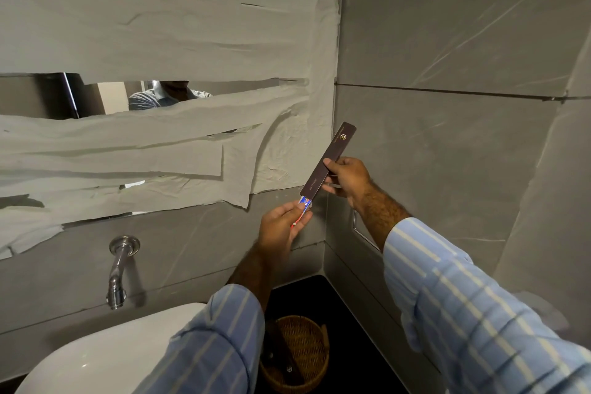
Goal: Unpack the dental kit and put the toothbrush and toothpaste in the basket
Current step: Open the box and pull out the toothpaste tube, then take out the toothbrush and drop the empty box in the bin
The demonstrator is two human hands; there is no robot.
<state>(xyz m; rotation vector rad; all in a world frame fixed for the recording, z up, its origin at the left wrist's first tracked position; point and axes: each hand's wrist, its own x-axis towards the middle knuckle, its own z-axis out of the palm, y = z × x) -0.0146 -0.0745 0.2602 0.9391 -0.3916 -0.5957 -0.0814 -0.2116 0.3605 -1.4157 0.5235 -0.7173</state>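
Observation:
A long dark brown dental kit box (332, 153) is held tilted in front of the grey wall, its open end pointing down to the left. My right hand (347, 179) grips the box at its middle. Below it, my left hand (281, 227) pinches a small blue, white and red toothpaste tube (303, 206) that sticks partly out of the box's lower end. The toothbrush is hidden. A round wicker basket (315, 358) stands on the dark counter far below both hands, with some dark items inside it.
A white basin (105, 358) sits at the lower left under a chrome wall tap (120, 269). Paper strips (160, 41) cover most of the mirror, which shows part of a person. Grey tiled walls meet in a corner behind the hands.

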